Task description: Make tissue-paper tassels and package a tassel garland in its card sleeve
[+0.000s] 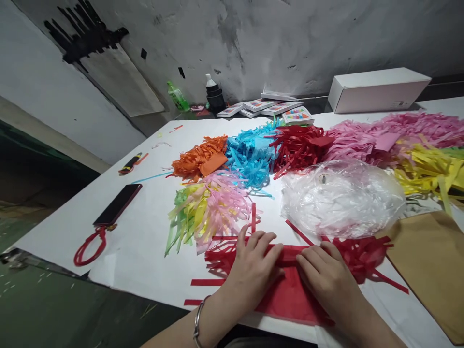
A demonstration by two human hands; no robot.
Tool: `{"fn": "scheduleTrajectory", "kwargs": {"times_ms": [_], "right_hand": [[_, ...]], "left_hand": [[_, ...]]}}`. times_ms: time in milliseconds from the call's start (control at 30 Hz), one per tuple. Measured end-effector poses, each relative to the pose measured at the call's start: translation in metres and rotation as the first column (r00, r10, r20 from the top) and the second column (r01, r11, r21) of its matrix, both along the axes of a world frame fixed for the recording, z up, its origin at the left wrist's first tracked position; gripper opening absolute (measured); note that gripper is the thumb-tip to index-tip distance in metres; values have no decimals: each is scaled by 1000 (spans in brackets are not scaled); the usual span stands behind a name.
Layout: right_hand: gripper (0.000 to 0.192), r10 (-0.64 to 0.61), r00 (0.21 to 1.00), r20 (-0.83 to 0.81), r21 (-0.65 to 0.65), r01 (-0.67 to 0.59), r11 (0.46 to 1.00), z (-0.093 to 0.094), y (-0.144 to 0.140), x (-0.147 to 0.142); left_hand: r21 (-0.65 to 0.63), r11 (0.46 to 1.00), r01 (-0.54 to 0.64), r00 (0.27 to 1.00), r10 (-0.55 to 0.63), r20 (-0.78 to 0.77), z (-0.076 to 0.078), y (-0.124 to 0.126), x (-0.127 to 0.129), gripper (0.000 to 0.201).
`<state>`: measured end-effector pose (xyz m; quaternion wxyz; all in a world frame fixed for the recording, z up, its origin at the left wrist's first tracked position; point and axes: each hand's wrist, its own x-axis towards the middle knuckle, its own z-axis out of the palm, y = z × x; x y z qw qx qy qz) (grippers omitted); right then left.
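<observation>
A red tissue paper sheet (295, 299) with fringed ends lies at the front of the table, a narrow folded band running across it. My left hand (250, 266) bends over the left part of that band, fingers slightly apart and gripping the paper from above. On the band's right part, my right hand (322, 273) presses with fingers close together, also gripping it; both thumbs are largely hidden. Red fringe (362, 256) spreads out past my right hand, and more strips stick out on the left. Just beyond my hands sits a pastel tassel bundle (213, 203) in green, yellow and pink.
Behind lie orange (199, 157), blue (252, 157), dark red (300, 147), pink (366, 137) and yellow tassels (431, 166). A clear plastic bag (342, 198), brown cardboard (427, 266), a phone (118, 205), a cutter knife (130, 164) and a white box (379, 89) surround the work.
</observation>
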<state>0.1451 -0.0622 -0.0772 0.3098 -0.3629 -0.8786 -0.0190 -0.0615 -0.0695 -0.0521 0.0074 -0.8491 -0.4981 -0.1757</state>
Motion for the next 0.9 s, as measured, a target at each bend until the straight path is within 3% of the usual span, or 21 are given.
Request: {"fn": "scheduleTrajectory", "kwargs": {"times_ms": [100, 233, 400, 533, 733, 800, 900], "right_hand": [[23, -22, 1000, -22, -9, 22, 1000, 3, -2, -4], [36, 12, 992, 127, 52, -19, 998, 7, -3, -7], [41, 51, 989, 140, 51, -59, 997, 4, -7, 14], [39, 37, 997, 68, 33, -40, 999, -7, -18, 30], [25, -166, 968, -189, -168, 134, 977, -10, -28, 24], [19, -225, 961, -159, -240, 184, 953, -8, -28, 24], [13, -268, 960, -84, -246, 240, 939, -7, -28, 25]], "left_hand": [[58, 992, 117, 993, -118, 29, -3, -2, 1, 10], [91, 978, 185, 981, -189, 34, -4, 0, 2, 17], [30, 966, 257, 966, -256, -43, -5, 0, -4, 26], [-13, 955, 295, 954, -296, -40, -11, -4, -9, 21], [-54, 989, 139, 990, -137, 30, -11, -4, -7, 17], [-104, 990, 90, 996, -89, 15, -8, -1, -5, 19], [-200, 979, 40, 998, -50, -42, -1, 4, -2, 17]]}}
